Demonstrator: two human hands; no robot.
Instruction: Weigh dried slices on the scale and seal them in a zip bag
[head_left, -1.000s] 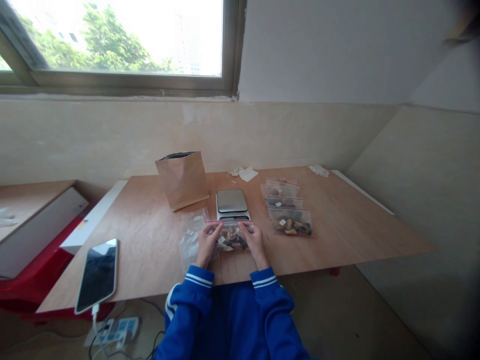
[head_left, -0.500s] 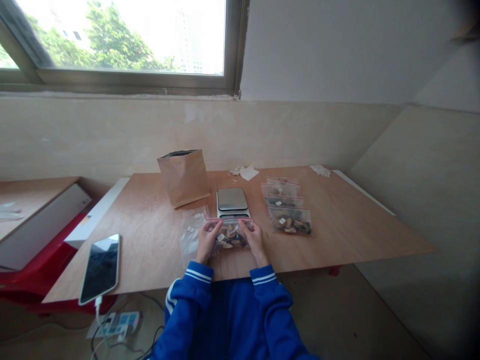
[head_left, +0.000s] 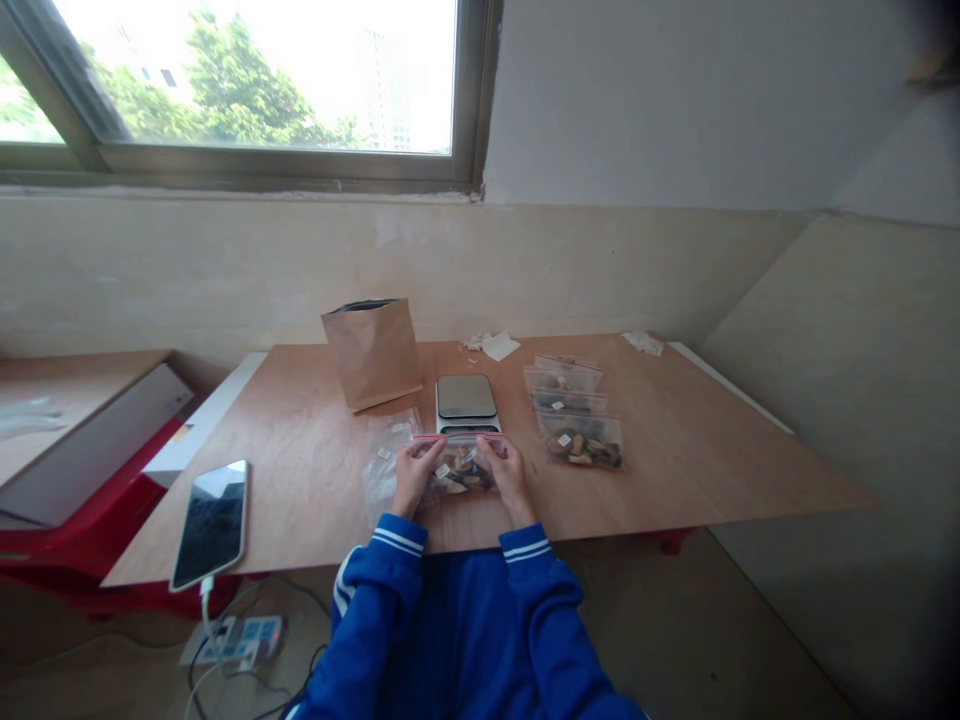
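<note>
A clear zip bag (head_left: 463, 472) with a red-lined top and brown and dark dried slices inside is held near the table's front edge. My left hand (head_left: 414, 474) pinches its top edge at the left, and my right hand (head_left: 507, 470) pinches the same edge at the right. Just beyond the bag is a kitchen scale (head_left: 466, 397) with a bare metal plate. Flat clear zip bags (head_left: 381, 470) with small labels lie beside and partly under my left hand. Off to the right rests a filled zip bag (head_left: 583, 442), with several more behind it.
A brown paper pouch (head_left: 373, 355) stands upright, open at the top, at the back left. A tablet (head_left: 213, 525) with a charging cable lies at the table's left front corner. Crumpled white scraps (head_left: 495, 345) sit near the wall. A power strip (head_left: 244, 640) is on the floor.
The view has shifted slightly. Both hands keep their pinch on the zip bag's top edge, and nothing on the table has visibly been moved.
</note>
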